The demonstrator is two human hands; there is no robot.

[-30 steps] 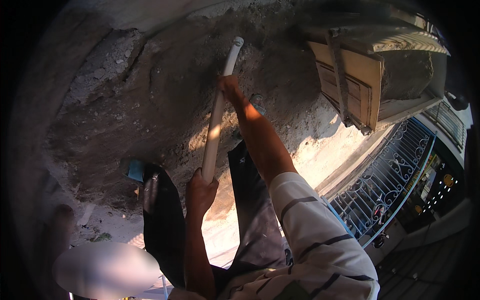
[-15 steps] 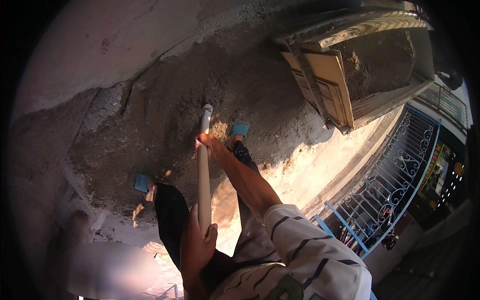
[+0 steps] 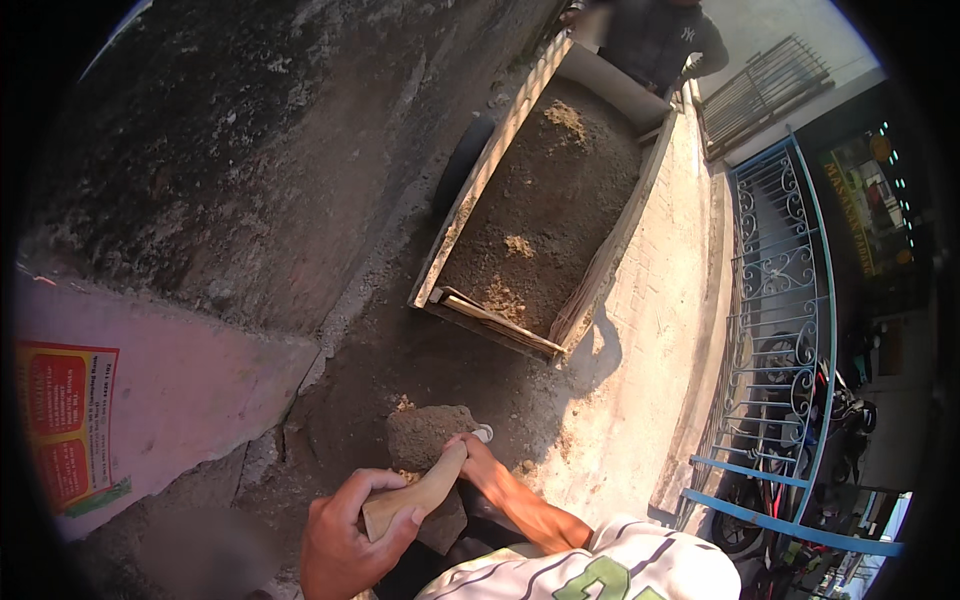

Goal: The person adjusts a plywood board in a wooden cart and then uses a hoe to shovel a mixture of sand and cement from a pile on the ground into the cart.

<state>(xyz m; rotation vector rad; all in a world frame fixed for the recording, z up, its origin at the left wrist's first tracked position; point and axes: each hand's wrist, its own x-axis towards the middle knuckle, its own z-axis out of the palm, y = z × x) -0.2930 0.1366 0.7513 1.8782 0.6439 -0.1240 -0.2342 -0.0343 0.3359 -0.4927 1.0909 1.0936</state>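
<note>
Both of my hands grip a hoe (image 3: 428,492) by its pale wooden handle. Wrapped round the thick near end is my left hand (image 3: 345,535). My right hand (image 3: 478,464) is closed on the handle farther up, beside the light-coloured collar (image 3: 484,433) at the head. A lump of brown soil (image 3: 430,436) sits at the hoe's head and hides most of the blade. Just beyond stands a wooden cart (image 3: 492,160) filled with soil (image 3: 545,200), its near end board (image 3: 495,322) facing me.
A person in dark clothing (image 3: 660,45) stands at the cart's far end. To the left rise a rough dark wall (image 3: 230,150) and a pink wall (image 3: 215,365) with a poster. A sunlit pavement (image 3: 655,310) and a blue metal fence (image 3: 790,270) run along the right.
The hoe's head has come up from the ground with soil on it, and both hands have risen with the handle. My view has swung toward the cart, which now appears nearer the middle.
</note>
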